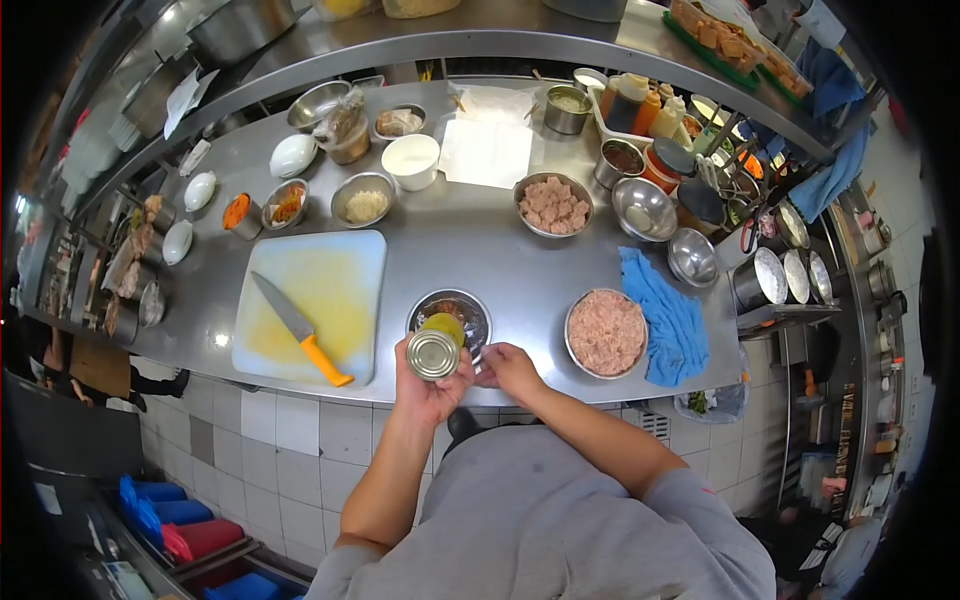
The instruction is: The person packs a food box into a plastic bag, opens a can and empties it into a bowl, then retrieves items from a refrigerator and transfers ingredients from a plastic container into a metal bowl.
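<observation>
My left hand (425, 392) is wrapped round a tin can (434, 355) with a yellow-green side. The can is tipped, its silver end towards me, over the near part of a metal bowl (412, 318). Dark brown contents show inside that bowl, partly hidden by the can. My right hand (513, 373) has its fingers closed at the bowl's right near rim. To the left, a knife (290, 318) with a yellow handle lies on a yellow-stained white cutting board (352, 262). A metal bowl of pinkish minced meat (606, 333) stands to the right.
A blue cloth (676, 325) lies beside the mince. Further back are a bowl of diced meat (553, 205), a white bowl (411, 160), chopped garlic-like bits (366, 207), white paper (486, 152) and sauce bottles (630, 103). A steel shelf edge (500, 43) crosses the back.
</observation>
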